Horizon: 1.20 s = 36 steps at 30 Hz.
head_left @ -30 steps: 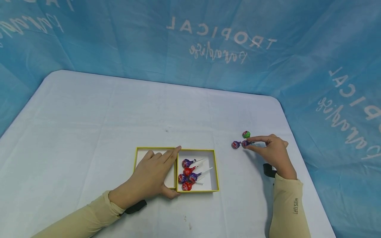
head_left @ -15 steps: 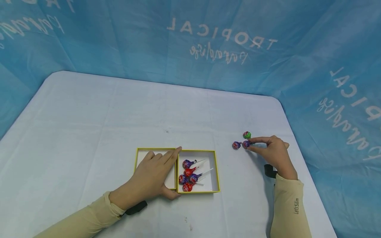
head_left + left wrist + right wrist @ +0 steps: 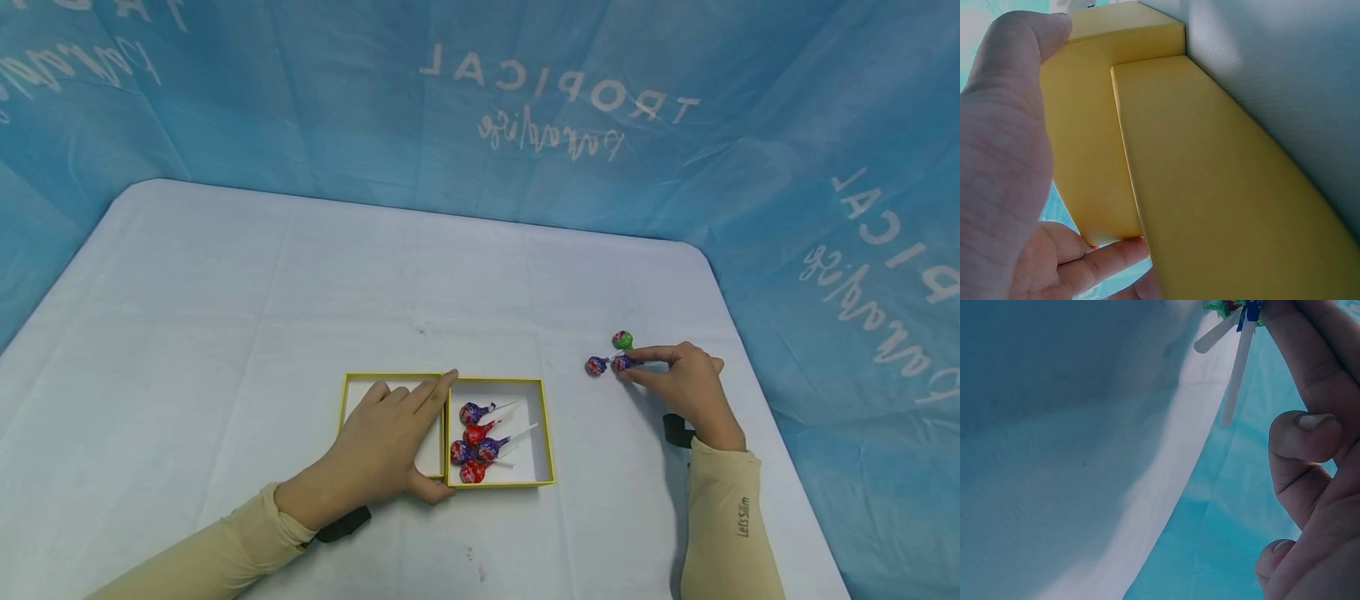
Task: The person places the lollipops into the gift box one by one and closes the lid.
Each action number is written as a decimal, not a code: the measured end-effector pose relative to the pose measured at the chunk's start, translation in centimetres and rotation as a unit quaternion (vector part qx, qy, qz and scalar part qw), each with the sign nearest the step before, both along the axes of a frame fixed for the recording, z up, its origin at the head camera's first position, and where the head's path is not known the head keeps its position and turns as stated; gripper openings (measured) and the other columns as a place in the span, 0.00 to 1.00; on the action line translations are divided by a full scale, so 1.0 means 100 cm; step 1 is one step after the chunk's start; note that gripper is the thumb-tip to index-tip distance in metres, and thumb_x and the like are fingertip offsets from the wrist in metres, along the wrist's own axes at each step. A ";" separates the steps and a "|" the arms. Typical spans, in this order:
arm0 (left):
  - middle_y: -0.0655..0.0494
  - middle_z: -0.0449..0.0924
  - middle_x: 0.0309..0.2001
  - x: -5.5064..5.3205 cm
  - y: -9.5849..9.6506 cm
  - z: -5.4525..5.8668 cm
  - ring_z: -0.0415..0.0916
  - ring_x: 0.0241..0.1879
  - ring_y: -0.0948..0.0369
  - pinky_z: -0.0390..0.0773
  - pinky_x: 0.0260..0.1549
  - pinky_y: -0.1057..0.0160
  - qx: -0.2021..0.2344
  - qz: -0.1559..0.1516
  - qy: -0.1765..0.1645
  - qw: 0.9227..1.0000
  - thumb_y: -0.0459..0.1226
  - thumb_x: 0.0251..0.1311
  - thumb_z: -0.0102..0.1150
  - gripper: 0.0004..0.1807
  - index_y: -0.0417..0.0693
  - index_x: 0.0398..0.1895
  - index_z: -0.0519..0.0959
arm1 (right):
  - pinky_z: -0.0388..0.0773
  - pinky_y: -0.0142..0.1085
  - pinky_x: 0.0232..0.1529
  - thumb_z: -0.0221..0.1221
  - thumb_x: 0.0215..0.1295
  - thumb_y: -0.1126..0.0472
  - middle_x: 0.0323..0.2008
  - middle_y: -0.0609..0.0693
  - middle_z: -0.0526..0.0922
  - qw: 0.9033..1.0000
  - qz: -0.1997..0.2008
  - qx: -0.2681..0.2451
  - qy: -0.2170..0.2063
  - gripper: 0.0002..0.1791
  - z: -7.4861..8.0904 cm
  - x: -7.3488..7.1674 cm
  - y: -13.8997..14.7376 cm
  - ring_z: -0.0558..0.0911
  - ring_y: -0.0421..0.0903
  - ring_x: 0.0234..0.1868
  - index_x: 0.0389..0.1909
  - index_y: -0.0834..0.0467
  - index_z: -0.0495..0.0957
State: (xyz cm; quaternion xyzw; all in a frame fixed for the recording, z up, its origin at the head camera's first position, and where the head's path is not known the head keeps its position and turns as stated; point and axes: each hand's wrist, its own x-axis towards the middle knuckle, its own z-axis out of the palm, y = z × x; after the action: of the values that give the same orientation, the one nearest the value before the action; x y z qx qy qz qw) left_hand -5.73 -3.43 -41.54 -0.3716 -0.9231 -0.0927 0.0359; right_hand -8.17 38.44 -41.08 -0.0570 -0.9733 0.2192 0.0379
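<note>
My left hand [image 3: 375, 442] lies across the join of two shallow yellow-edged box halves. It spans the wall of the right-hand box [image 3: 532, 467], thumb at the near side and fingers at the far side; the left wrist view has the thumb [image 3: 1054, 31] against the yellow cardboard. The left-hand box part [image 3: 362, 385] is partly covered by this hand. Over on the right, my right hand [image 3: 690, 387] pinches a purple lollipop [image 3: 619, 363] between thumb and index finger. White sticks [image 3: 1238, 375] poke out below those fingertips in the right wrist view.
Beside the pinched one lie a purple lollipop [image 3: 596, 366] and a green lollipop [image 3: 622, 339]. Several purple and red lollipops [image 3: 477, 432] are piled in the right-hand box. A white cloth [image 3: 337, 275] covers the table, and a blue printed curtain [image 3: 360, 108] surrounds it.
Almost nothing differs. Both hands keep their places, the right one still at the purple lollipop; only a slight shift of the right wrist shows.
</note>
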 end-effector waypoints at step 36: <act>0.56 0.76 0.64 0.000 0.001 0.001 0.76 0.35 0.61 0.64 0.40 0.59 0.007 0.001 -0.017 1.000 0.77 0.28 0.67 0.74 0.44 0.78 0.57 | 0.40 0.51 0.42 0.80 0.42 0.64 0.25 0.49 0.78 0.984 0.109 -0.030 0.141 0.15 0.027 0.010 -0.052 0.67 0.46 0.29 0.33 0.49 0.92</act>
State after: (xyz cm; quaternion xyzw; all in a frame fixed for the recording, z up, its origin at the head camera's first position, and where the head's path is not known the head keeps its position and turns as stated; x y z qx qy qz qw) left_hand -5.74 -3.37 -41.44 -0.3684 -0.9233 -0.1056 0.0234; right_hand -7.14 33.22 -38.35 0.0800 -0.9515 0.2570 0.1487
